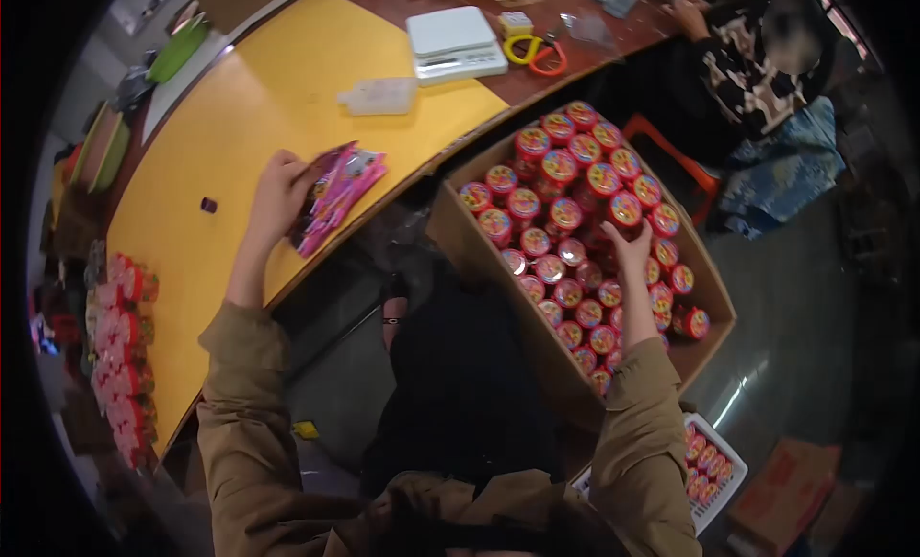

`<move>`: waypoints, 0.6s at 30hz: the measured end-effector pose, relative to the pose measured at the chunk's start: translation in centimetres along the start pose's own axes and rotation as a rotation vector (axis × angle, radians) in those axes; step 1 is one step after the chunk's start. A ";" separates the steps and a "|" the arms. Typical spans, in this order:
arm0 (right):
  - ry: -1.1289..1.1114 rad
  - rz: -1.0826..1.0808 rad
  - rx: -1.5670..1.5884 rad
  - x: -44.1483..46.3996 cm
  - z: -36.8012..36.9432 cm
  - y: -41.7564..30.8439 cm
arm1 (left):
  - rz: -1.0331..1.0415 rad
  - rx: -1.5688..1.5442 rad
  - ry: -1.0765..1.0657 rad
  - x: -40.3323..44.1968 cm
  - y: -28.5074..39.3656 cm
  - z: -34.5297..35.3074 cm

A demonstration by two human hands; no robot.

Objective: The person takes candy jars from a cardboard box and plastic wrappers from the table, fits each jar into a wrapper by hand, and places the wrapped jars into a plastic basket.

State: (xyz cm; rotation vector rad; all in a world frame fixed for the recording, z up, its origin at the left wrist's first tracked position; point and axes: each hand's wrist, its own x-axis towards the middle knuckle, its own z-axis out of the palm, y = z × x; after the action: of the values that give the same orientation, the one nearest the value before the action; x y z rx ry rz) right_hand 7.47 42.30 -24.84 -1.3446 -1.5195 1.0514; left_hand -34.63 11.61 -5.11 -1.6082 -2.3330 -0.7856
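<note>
My left hand [278,197] is closed on the edge of a bundle of shiny pink packets [342,197] at the yellow tabletop's near edge. To the right, my right hand [630,247] reaches into an open cardboard box [704,360]. Its thumb and fingers grip a small jar [626,209] with a red, colourfully printed lid. Several similar red-lidded jars [565,213] stand packed around it in the box. My palm and wrist hide some of them.
On the yellow tabletop [206,279] lie a translucent bottle [379,97], a small dark piece [208,205] and a white scale [455,41]. Scissors [537,54] lie beyond. Red-lidded jars line the left [123,356]. A white basket [736,466] stands lower right. Another person's hand [688,18] rests upper right.
</note>
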 end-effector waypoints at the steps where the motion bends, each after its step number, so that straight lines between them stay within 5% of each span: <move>1: 0.026 0.009 0.011 0.6 0.7 0.4 | -0.071 -0.133 0.065 -0.2 0.1 0.3; 4: 0.063 0.065 -0.030 0.7 1.2 -0.3 | -0.377 -0.315 0.094 0.2 0.2 -0.7; 8: 0.110 0.104 0.126 -0.7 -0.2 -0.7 | -0.444 -0.144 -0.026 0.4 -1.0 -2.1; 9: 0.096 0.095 0.285 -2.1 -0.7 -2.4 | -0.078 -0.023 0.131 -0.1 -3.5 -0.9; 11: 0.085 0.118 0.394 -3.1 -2.1 -0.8 | -0.227 -0.098 0.121 -0.4 -3.1 -1.7; 13: -0.057 0.183 0.659 -6.0 -3.6 -2.5 | -0.446 -0.128 0.049 -0.4 -2.4 -2.7; 17: -0.414 0.129 0.924 -11.8 -5.6 -6.8 | -0.424 0.058 0.010 -1.4 -6.3 -1.7; 18: -0.510 0.185 1.035 -13.1 -5.9 -8.0 | -0.229 0.113 0.197 -1.8 -7.3 -1.5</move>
State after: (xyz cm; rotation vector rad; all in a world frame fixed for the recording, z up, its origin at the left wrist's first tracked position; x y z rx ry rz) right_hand 11.75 29.00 -16.11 -0.4891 -0.8832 2.0248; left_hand -40.76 7.44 -6.89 -1.1756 -2.3964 -0.7999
